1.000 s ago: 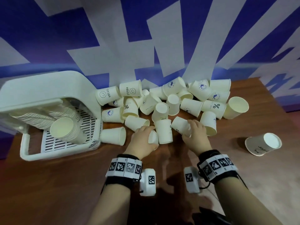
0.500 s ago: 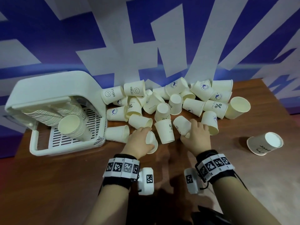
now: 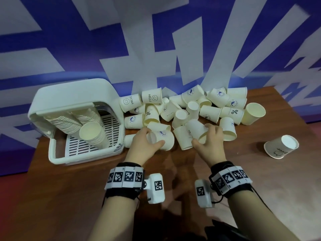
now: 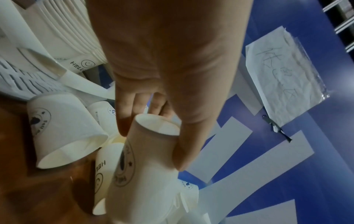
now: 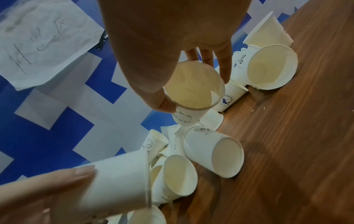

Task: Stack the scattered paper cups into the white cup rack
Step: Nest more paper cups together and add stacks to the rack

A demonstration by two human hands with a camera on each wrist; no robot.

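Head view: the left hand (image 3: 147, 145) grips a paper cup (image 3: 162, 139) lying sideways, thumb under its wall and fingers over its base end, just right of the white cup rack (image 3: 69, 100); the right hand (image 3: 211, 142) wraps a second cup (image 3: 197, 130) at the near edge of the cup pile (image 3: 191, 108), further right of the rack. Half a second earlier both cups sat lower against the worktop (image 3: 60, 197); they are now raised and turned toward each other, which suggests the two are about to be nested before going to the rack. The rack already holds slanted nested stacks (image 3: 92, 134) over its slotted tray. A lone cup (image 3: 281, 146) lies far right of the rack, well apart from the pile. Left wrist view: thumb and fingers (image 4: 124, 115) pinch the held cup near its closed base, printed emblem outward; loose cups and the rack's stacks lie behind. Right wrist view: the fingers (image 5: 224, 66) and thumb curl round the rim of a cup whose cream interior faces the camera. The cups are thin white paper, tapered, with small printed logos, and none looks crushed.
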